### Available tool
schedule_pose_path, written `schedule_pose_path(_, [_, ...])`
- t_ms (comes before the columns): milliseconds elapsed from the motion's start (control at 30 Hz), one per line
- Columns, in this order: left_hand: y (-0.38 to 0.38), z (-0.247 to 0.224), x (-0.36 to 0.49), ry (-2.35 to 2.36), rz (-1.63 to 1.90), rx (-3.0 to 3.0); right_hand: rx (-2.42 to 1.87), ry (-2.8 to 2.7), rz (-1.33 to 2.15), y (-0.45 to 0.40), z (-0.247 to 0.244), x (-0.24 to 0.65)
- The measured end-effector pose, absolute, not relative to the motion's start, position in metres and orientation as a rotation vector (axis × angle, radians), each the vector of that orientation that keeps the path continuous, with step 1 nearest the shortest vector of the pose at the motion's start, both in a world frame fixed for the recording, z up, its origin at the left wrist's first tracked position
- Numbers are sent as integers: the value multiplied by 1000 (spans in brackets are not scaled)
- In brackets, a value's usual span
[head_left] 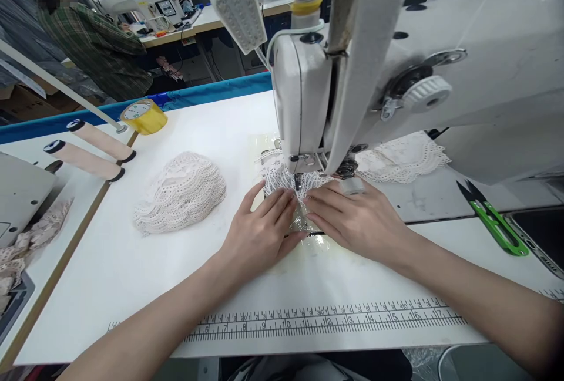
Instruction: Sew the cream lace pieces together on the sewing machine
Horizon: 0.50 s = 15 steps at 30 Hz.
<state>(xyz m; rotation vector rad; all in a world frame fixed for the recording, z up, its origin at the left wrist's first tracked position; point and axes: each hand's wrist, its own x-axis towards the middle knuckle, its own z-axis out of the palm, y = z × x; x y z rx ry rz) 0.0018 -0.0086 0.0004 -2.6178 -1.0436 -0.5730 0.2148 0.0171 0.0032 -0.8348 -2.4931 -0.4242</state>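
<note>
White lace trim (pixel 278 174) lies under the presser foot area of a white sewing machine (pixel 304 84). From the left, my left hand (pixel 259 229) pinches the lace's near edge, its fingertips pressed down just in front of the needle. Close beside it, my right hand (pixel 363 216) grips the same lace from the right, partly beneath the machine head. The needle tip and the fabric directly under the fingers are mostly hidden. To the left of my left hand rests a bunched pile of lace (pixel 180 193). Another folded lace piece (pixel 399 161) lies behind my right hand.
Green-handled thread snips (pixel 497 222) lie at the right beside a phone (pixel 540 234). Thread cones (pixel 86 161) and yellow tape (pixel 144 117) are at the left. A printed ruler (pixel 308 319) runs along the front edge. A person (pixel 97 46) sits at another machine behind.
</note>
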Motion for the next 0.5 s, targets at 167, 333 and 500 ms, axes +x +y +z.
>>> schedule_pose_path(167, [-11, 1, 1, -1049, -559, -2597, -845, -2487, -430, 16, 3, 215])
schedule_pose_path(333, [-7, -1, 1, -1085, -598, -2610, -860, -2498, -490, 20, 3, 214])
schedule_pose_path(500, [-1, -2, 2, -1124, -614, -2614, -887, -2491, -494, 23, 1, 214])
